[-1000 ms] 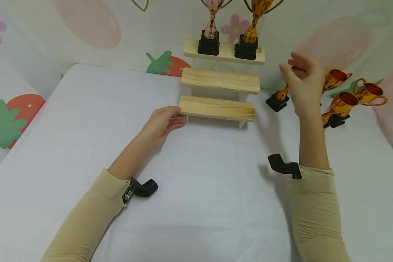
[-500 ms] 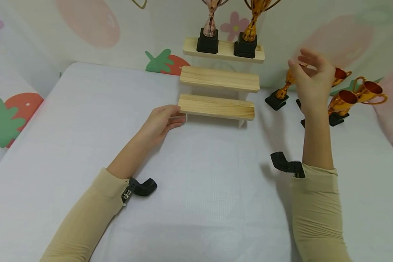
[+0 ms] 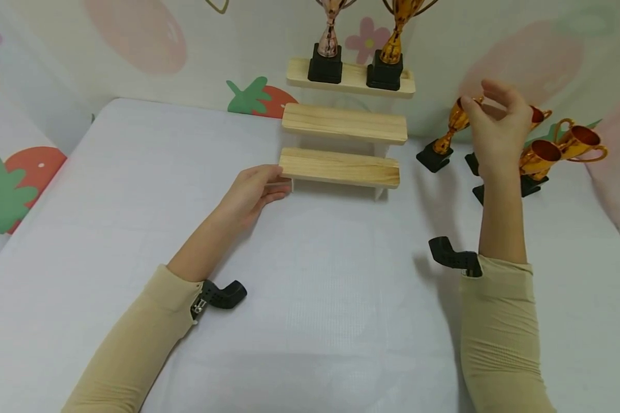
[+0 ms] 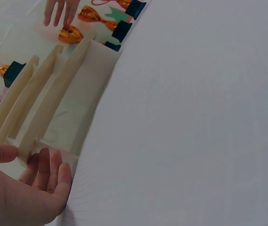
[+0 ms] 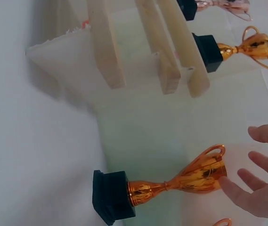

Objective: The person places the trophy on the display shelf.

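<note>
At the left end of a three-tier wooden display stand, my left hand grips the lowest shelf, thumb on its edge and fingers beneath, as the left wrist view shows. My right hand is raised at the right, fingers loosely bent and holding nothing. Just left of it, a gold trophy with a black base stands on the table. The right wrist view has my fingertips close to that trophy's cup rim. A rose-gold trophy and another gold trophy stand on the top shelf.
Several more gold trophies stand at the back right, partly hidden behind my right hand and forearm. The white-covered table meets a wall printed with strawberries and flowers.
My right hand has shifted right, uncovering more of the gold trophy beside it. My left hand stays on the stand, and the trophies keep their places.
</note>
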Motion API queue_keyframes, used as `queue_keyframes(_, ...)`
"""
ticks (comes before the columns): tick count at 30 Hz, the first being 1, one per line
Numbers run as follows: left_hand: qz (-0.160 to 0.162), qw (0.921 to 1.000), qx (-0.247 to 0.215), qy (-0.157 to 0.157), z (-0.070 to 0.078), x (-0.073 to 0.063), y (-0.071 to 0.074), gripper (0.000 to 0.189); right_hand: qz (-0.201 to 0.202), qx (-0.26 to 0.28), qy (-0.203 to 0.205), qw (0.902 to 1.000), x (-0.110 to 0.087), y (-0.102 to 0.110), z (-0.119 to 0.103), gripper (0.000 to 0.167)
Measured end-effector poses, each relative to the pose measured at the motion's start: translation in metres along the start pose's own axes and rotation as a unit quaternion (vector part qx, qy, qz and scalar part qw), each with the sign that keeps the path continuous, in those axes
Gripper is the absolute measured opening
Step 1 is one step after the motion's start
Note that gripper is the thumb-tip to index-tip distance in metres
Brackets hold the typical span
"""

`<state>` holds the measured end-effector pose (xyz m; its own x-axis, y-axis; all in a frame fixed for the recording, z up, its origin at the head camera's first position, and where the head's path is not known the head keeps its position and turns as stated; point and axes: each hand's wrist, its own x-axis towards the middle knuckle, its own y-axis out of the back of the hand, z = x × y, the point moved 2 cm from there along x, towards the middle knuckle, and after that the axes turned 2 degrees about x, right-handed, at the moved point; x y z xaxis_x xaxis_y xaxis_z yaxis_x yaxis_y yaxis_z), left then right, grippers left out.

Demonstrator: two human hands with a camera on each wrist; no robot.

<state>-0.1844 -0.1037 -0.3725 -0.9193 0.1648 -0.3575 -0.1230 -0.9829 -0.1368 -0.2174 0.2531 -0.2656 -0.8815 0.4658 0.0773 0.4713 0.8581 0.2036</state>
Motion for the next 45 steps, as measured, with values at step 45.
queue_keyframes(45, 0.0, 1.0, 0.0, -0.003, 0.0, -0.001, -0.002, 0.048, -0.075, -0.079, -0.036, 0.9935, 0.016, 0.002, 0.027, 0.058)
